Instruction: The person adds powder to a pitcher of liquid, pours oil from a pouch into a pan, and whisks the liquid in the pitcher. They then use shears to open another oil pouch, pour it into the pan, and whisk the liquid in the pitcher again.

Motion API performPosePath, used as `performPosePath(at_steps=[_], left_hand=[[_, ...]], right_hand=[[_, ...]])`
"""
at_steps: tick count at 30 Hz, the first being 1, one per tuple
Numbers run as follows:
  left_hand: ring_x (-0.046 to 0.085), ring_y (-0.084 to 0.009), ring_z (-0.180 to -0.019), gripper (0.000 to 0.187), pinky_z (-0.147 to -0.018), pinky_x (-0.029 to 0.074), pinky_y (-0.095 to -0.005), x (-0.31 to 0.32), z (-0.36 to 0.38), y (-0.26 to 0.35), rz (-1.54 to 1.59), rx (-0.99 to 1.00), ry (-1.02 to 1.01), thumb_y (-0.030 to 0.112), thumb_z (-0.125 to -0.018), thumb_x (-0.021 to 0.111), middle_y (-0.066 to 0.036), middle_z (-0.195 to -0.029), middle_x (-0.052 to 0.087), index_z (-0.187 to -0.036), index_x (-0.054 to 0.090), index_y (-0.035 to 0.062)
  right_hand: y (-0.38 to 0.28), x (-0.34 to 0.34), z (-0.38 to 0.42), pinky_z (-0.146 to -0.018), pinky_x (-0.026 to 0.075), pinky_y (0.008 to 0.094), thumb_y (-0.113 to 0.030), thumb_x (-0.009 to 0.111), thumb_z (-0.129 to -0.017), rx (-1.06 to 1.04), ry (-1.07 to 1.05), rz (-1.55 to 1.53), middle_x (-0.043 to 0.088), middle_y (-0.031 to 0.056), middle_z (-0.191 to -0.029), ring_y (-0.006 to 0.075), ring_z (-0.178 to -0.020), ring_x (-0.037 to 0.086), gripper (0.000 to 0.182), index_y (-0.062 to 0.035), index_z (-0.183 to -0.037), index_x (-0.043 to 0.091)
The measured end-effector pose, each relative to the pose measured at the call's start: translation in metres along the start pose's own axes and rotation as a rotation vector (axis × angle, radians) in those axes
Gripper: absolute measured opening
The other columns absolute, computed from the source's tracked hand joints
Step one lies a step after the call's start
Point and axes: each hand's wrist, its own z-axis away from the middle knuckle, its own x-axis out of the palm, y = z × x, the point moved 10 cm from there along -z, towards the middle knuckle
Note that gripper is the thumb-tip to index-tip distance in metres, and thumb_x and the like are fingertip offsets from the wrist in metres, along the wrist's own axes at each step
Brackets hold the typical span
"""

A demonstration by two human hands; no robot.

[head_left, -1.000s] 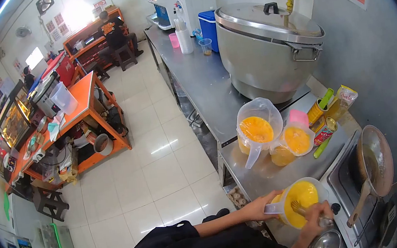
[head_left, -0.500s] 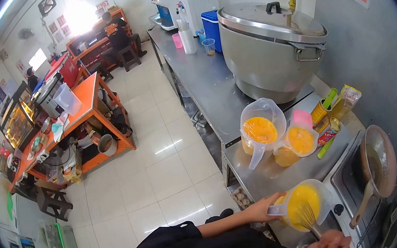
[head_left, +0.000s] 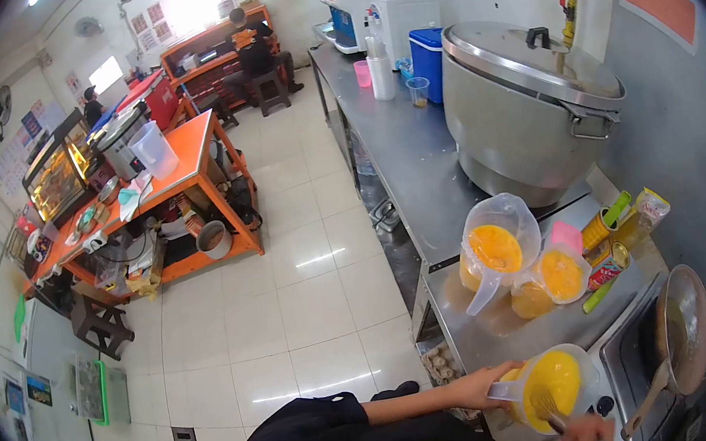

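My left hand (head_left: pixel 480 389) is wrapped round the handle of a clear plastic measuring jug (head_left: pixel 503 391) at the lower right. Yellow liquid, like beaten egg, (head_left: pixel 553 372) fills part of it. In my right hand (head_left: pixel 588 435) is a wire whisk (head_left: pixel 549 407), its wires dipping into the liquid. Farther along the steel counter, a larger plastic jug (head_left: pixel 519 208) and a smaller jug (head_left: pixel 529 300) both contain orange-yellow liquid. Beside the smaller one are a pink cup (head_left: pixel 566 236) and a red-and-yellow can (head_left: pixel 609 264).
A frying pan (head_left: pixel 690 330) rests on the stove (head_left: pixel 626 363) at right. A huge lidded pot (head_left: pixel 523 105) stands on the steel counter (head_left: pixel 402 154). Left across the tiled floor is an orange table (head_left: pixel 188 148); a person (head_left: pixel 253 49) sits at the back.
The view has shifted, so the room appears farther right and lower. The whisk has moved within the jug while both hands keep their holds.
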Motion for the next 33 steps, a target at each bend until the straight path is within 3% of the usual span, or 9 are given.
performPosePath(at_steps=[4,6,9,12,19,21,25,31,33], left_hand=[[0.059,-0.0343,-0.087,0.077,-0.074,0.046,-0.0392,-0.001,0.001,-0.003,-0.088,-0.073,-0.023,0.022,-0.068,0.071,-0.016,-0.097,0.06,-0.13,0.026,0.0152],[0.059,-0.034,-0.087,0.076,-0.074,0.046,-0.0392,0.002,-0.001,-0.002,0.062,-0.003,-0.041,0.021,-0.067,0.072,-0.015,-0.097,0.06,-0.129,0.027,0.0148],[0.059,-0.0331,-0.087,0.076,-0.074,0.046,-0.0389,-0.002,-0.001,0.002,-0.046,0.114,0.063,0.018,-0.067,0.072,-0.015,-0.097,0.06,-0.129,0.028,0.0146],[0.059,-0.0322,-0.088,0.076,-0.075,0.046,-0.0387,-0.002,0.0,-0.001,-0.043,-0.041,-0.006,0.017,-0.066,0.072,-0.014,-0.097,0.06,-0.129,0.028,0.0142],[0.059,-0.0318,-0.089,0.076,-0.074,0.047,-0.0375,0.004,0.0,-0.01,-0.01,-0.04,-0.013,0.017,-0.066,0.073,-0.015,-0.099,0.059,-0.128,0.028,0.0133],[0.06,-0.0309,-0.086,0.077,-0.073,0.047,-0.0368,0.003,-0.003,-0.013,-0.125,0.135,0.094,0.018,-0.067,0.072,-0.015,-0.099,0.059,-0.129,0.028,0.0135],[0.06,-0.0314,-0.086,0.077,-0.073,0.047,-0.0371,0.027,-0.017,-0.059,-0.034,0.16,0.01,0.019,-0.068,0.072,-0.015,-0.099,0.059,-0.13,0.026,0.0143],[0.061,-0.0299,-0.08,0.079,-0.067,0.047,-0.0362,0.03,0.001,-0.03,-0.285,0.237,0.29,0.024,-0.074,0.068,-0.016,-0.1,0.058,-0.135,0.019,0.018],[0.06,-0.0304,-0.08,0.082,-0.068,0.047,-0.0357,0.044,-0.003,-0.039,-0.298,0.167,0.293,0.023,-0.074,0.068,-0.016,-0.097,0.057,-0.136,0.016,0.0168]], right_hand=[[0.0,0.001,-0.004,-0.046,0.03,0.0239,-0.017,0.047,-0.087,-0.007,-0.011,0.039,0.036,0.0022,-0.054,0.0113,-0.048,0.036,0.024,-0.0041,-0.068,0.04],[0.002,0.007,-0.002,-0.046,0.031,0.0244,-0.018,0.046,-0.087,-0.028,-0.016,0.064,0.037,0.0026,-0.054,0.012,-0.049,0.036,0.025,-0.004,-0.068,0.04],[0.004,-0.001,-0.005,-0.046,0.031,0.0252,-0.018,0.046,-0.087,0.009,-0.028,0.024,0.038,0.0031,-0.055,0.013,-0.049,0.037,0.025,-0.0039,-0.067,0.041],[0.006,-0.001,-0.009,-0.046,0.032,0.0259,-0.019,0.046,-0.087,0.009,-0.024,0.054,0.039,0.0037,-0.055,0.0139,-0.049,0.037,0.026,-0.0037,-0.067,0.041],[0.012,0.0,-0.013,-0.046,0.034,0.0277,-0.02,0.046,-0.087,0.041,-0.044,0.102,0.042,0.0051,-0.056,0.0162,-0.05,0.039,0.028,-0.0033,-0.066,0.042],[0.014,-0.004,-0.015,-0.047,0.034,0.0282,-0.021,0.046,-0.087,0.088,-0.068,0.137,0.042,0.0054,-0.056,0.0169,-0.05,0.04,0.028,-0.0032,-0.065,0.042],[0.027,0.003,-0.003,-0.047,0.035,0.0292,-0.022,0.046,-0.087,0.139,-0.112,0.244,0.044,0.0062,-0.057,0.0182,-0.051,0.041,0.029,-0.003,-0.065,0.043],[0.048,0.0,-0.006,-0.047,0.036,0.0307,-0.023,0.046,-0.087,0.222,-0.169,0.308,0.046,0.0074,-0.058,0.0201,-0.051,0.042,0.031,-0.0027,-0.064,0.044],[0.049,0.0,-0.006,-0.047,0.037,0.0312,-0.023,0.046,-0.087,0.216,-0.14,0.315,0.047,0.0078,-0.058,0.0208,-0.051,0.043,0.031,-0.0026,-0.064,0.044]])
